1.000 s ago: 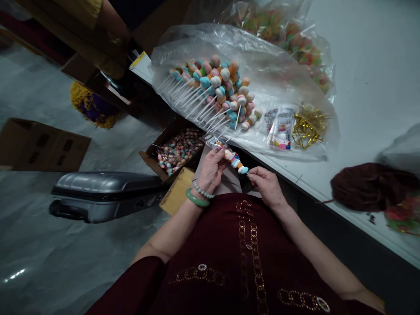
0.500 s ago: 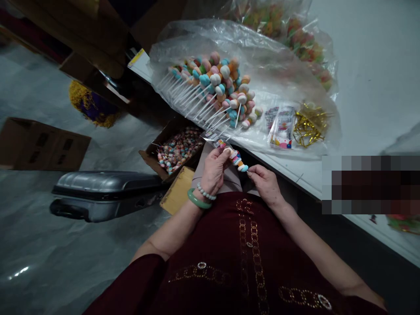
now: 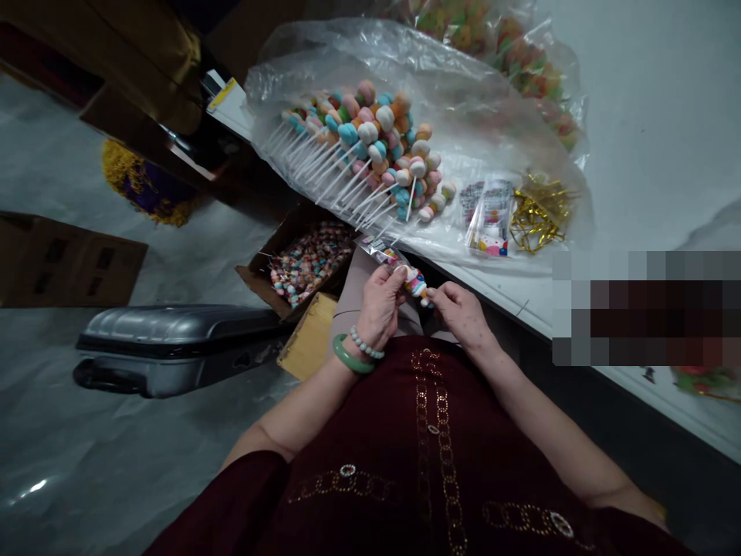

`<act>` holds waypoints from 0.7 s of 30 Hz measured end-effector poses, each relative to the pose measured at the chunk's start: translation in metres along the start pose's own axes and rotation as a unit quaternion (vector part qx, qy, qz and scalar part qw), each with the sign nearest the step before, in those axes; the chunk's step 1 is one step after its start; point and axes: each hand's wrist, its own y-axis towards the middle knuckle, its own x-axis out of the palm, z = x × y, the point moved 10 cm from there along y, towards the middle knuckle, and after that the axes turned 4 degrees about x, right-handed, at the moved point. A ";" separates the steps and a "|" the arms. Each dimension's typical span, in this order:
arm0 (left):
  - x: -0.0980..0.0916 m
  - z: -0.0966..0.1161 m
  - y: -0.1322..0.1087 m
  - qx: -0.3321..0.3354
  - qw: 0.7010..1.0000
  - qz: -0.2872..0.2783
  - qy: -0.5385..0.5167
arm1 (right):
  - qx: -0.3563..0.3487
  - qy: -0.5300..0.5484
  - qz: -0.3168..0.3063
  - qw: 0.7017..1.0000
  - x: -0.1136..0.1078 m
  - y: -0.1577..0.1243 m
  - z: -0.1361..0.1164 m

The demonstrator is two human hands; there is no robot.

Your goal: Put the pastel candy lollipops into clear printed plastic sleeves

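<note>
By the table (image 3: pixel 648 139), left hand (image 3: pixel 379 307) and right hand (image 3: pixel 464 315) grip a half-hidden candy skewer (image 3: pixel 414 281).

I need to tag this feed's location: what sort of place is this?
Likely a small candy-packing workshop: a heap of candy skewers lies on a white table, printed bags and gold twist ties beside it, and a floor box holds wrapped ones.
</note>
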 end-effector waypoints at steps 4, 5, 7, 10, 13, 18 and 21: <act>0.011 0.000 -0.007 -0.007 1.000 -0.021 0.002 | 0.022 -0.012 0.024 0.999 -0.003 0.005 0.008; 0.013 0.000 -0.008 -0.008 1.000 -0.024 0.000 | 0.025 -0.008 0.020 0.999 -0.002 0.005 0.009; 0.014 0.000 -0.009 -0.012 1.000 -0.025 0.001 | 0.026 0.003 0.009 1.000 -0.001 0.006 0.011; 0.015 -0.001 -0.009 -0.018 0.999 -0.028 0.001 | 0.027 0.011 0.007 1.000 0.000 0.006 0.012; 0.016 -0.002 -0.010 -0.027 0.999 -0.028 0.002 | 0.034 0.005 0.015 0.999 0.000 0.006 0.013; 0.016 -0.007 -0.012 -0.046 0.999 -0.019 0.002 | 0.039 -0.033 0.041 0.998 -0.003 0.007 0.010; 0.015 -0.012 -0.013 -0.043 0.999 -0.016 0.008 | 0.032 -0.056 0.075 0.995 -0.007 0.007 0.005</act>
